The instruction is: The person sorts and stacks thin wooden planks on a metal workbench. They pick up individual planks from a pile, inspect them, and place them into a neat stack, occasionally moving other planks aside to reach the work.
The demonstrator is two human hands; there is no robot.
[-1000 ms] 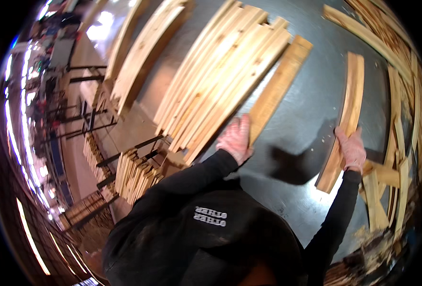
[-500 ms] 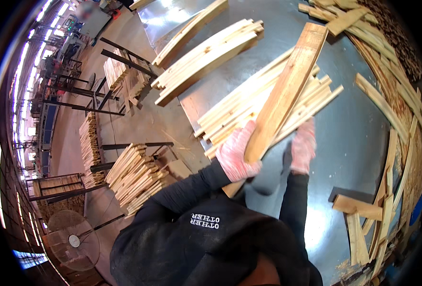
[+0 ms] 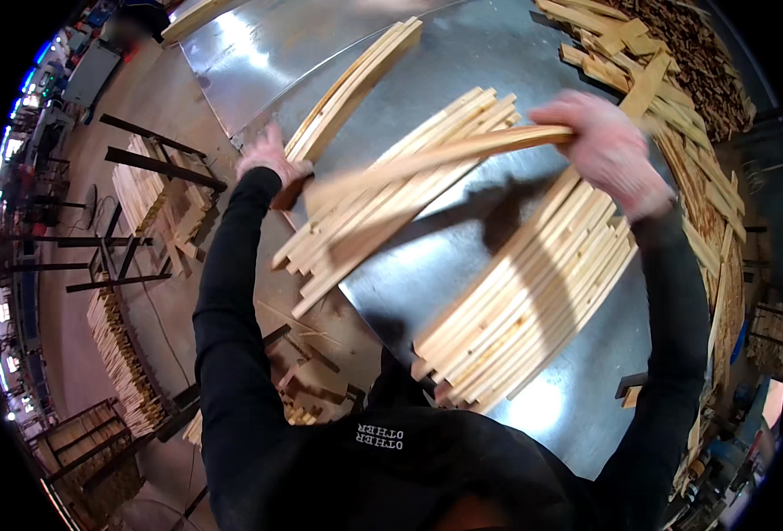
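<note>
A wooden board (image 3: 427, 159), smeared by motion, hangs crosswise above the metal table. My right hand (image 3: 608, 150), in a pink-and-white glove, grips its right end. At its left end is my left hand (image 3: 272, 161), gloved alike, its fingers closed around a brown piece that looks like the same board's end; blur hides the exact grip. Beneath the board lies a bundle of pale wooden strips (image 3: 365, 234). Nearer my body, a second bundle of strips (image 3: 528, 305) rests side by side on the table, partly in shadow.
A narrow stack of strips (image 3: 351, 84) lies farther off on the metal table (image 3: 462, 217). Loose offcuts (image 3: 710, 168) heap along the right edge. Dark metal racks (image 3: 165, 168) with stacked wood stand on the floor at the left.
The board has swung from lengthwise to crosswise and farther from my body. My right hand, empty before, now holds one end. My left hand has moved far left. The view has shifted too.
</note>
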